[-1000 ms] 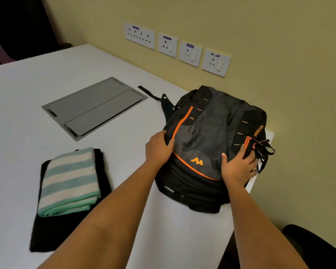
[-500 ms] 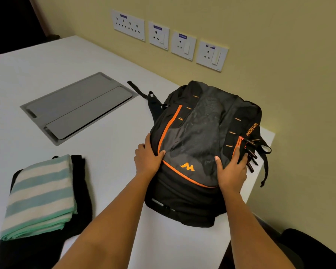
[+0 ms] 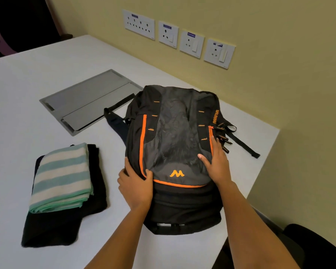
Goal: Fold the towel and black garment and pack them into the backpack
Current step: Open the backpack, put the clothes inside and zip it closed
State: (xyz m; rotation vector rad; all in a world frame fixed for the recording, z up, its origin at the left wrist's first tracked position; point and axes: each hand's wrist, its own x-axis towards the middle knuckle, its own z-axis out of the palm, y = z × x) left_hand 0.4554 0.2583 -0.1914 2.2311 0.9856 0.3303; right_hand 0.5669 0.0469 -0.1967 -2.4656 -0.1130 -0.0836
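The black and grey backpack [image 3: 175, 133] with orange zips lies flat on the white table [image 3: 27, 84], zipped closed, its top pointing at the wall. My left hand [image 3: 136, 187] grips its lower left side, thumb on top by the orange piping. My right hand [image 3: 215, 162] lies flat on its right side, fingers straight along the orange zip near the pullers. The folded green-and-white striped towel [image 3: 62, 177] sits on the folded black garment [image 3: 66, 226], left of the backpack and apart from it.
A grey metal cable hatch [image 3: 89, 101] is set into the table behind the towel. Wall sockets [image 3: 178, 35] line the yellow wall. The table's right edge [image 3: 260, 171] runs close to the backpack, and a black chair [image 3: 318, 249] stands below it.
The backpack has turned so it lies straighter, its right strap now stretched out on the table. Both hands stayed on it and slid lower along its sides.
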